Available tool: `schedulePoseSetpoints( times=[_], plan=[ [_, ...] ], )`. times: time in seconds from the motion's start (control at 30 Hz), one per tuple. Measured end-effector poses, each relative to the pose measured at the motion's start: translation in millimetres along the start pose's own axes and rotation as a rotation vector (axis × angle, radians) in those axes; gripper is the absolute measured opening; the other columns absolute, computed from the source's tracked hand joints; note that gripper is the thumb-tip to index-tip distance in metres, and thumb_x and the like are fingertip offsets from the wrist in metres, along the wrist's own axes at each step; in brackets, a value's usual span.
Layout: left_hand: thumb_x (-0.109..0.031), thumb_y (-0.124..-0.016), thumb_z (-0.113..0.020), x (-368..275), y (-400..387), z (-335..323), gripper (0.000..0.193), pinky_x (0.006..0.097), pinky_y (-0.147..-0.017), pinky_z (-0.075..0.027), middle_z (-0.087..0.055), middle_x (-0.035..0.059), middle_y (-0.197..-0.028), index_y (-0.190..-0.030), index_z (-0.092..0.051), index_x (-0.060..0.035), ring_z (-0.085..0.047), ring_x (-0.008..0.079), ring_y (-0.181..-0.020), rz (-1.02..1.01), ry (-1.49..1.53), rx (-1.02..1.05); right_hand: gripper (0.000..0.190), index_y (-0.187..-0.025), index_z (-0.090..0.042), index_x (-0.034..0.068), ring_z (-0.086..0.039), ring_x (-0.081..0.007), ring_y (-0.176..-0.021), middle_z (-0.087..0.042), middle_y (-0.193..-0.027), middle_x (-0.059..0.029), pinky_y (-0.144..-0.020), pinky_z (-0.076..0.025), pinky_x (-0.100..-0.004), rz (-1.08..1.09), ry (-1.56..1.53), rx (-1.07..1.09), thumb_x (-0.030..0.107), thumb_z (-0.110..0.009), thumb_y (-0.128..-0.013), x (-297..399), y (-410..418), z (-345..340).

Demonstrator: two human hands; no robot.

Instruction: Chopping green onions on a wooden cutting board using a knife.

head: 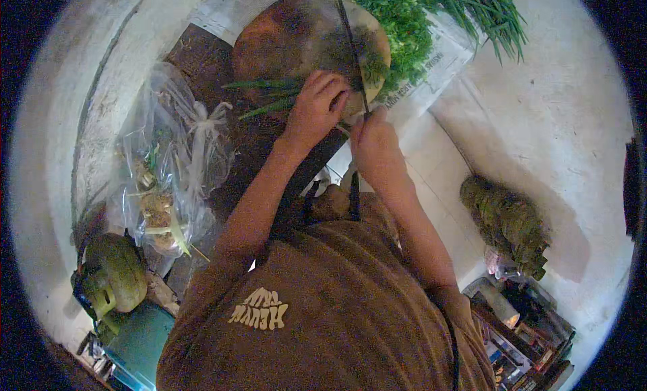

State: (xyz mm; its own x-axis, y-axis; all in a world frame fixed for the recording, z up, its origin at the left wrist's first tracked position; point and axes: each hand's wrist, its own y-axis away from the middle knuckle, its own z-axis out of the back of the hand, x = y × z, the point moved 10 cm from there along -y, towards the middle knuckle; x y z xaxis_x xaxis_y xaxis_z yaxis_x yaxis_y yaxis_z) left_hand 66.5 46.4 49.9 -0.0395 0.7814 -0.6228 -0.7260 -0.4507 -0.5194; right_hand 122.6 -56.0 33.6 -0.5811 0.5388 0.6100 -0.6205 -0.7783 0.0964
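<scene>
A thick round wooden chopping board (303, 32) lies before me, darkly stained on its top. My left hand (319, 105) is at its near edge, fingers curled over a small bunch of green scallion leaves (268, 90) that stick out to the left. My right hand (376, 138) grips the handle end of a long thin knife, partly hidden by the fingers. The knife's blade (349, 32) stretches away across the right part of the board, seen nearly edge-on. Chopped scallions (404, 37) are heaped against the board's right side, on a white printed sheet (440, 72).
Long uncut scallions (488, 17) lie far right. A clear plastic bag (167, 189) with plant scraps rests left, on a dark surface (194, 52). A large green fruit or gourd (116, 270) sits lower left. At right are a dark greenish bundle (505, 224) and a cluttered box (525, 330).
</scene>
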Motion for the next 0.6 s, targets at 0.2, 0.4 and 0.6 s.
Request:
schedulePoseSetpoints(
  times=[0.2,0.4,0.6],
  plan=[
    [-0.004,-0.074,-0.065,0,3,1,0.016,0.0421,-0.091,-0.043,-0.061,0.0130,-0.097,-0.089,-0.062,-0.0024,-0.055,0.0339,-0.097,0.013,0.017,0.005,0.024,-0.093,-0.043,-0.010,-0.057,-0.0499,-0.071,-0.055,-0.071,-0.0345,-0.060,-0.043,-0.0559,0.211,0.033,-0.127,0.015,-0.045,-0.092,23,-21,35],
    [-0.003,-0.074,-0.067,3,8,1,0.015,0.0393,-0.088,-0.046,-0.062,0.0105,-0.098,-0.089,-0.063,-0.0038,-0.057,0.0324,-0.096,-0.016,-0.068,-0.010,0.024,-0.093,-0.043,-0.009,-0.054,-0.0513,-0.068,-0.055,-0.071,-0.0336,-0.059,-0.042,-0.0567,0.071,-0.064,-0.043,0.015,-0.045,-0.093,19,0,23],
    [-0.007,-0.076,-0.065,1,4,-2,0.015,0.0433,-0.094,-0.042,-0.060,0.0130,-0.098,-0.090,-0.062,-0.0020,-0.055,0.0346,-0.097,0.012,0.014,0.022,0.027,-0.098,-0.044,-0.012,-0.057,-0.0481,-0.068,-0.057,-0.075,-0.0316,-0.062,-0.048,-0.0516,0.101,0.138,0.005,0.014,-0.043,-0.091,12,-9,-8]
  ],
)
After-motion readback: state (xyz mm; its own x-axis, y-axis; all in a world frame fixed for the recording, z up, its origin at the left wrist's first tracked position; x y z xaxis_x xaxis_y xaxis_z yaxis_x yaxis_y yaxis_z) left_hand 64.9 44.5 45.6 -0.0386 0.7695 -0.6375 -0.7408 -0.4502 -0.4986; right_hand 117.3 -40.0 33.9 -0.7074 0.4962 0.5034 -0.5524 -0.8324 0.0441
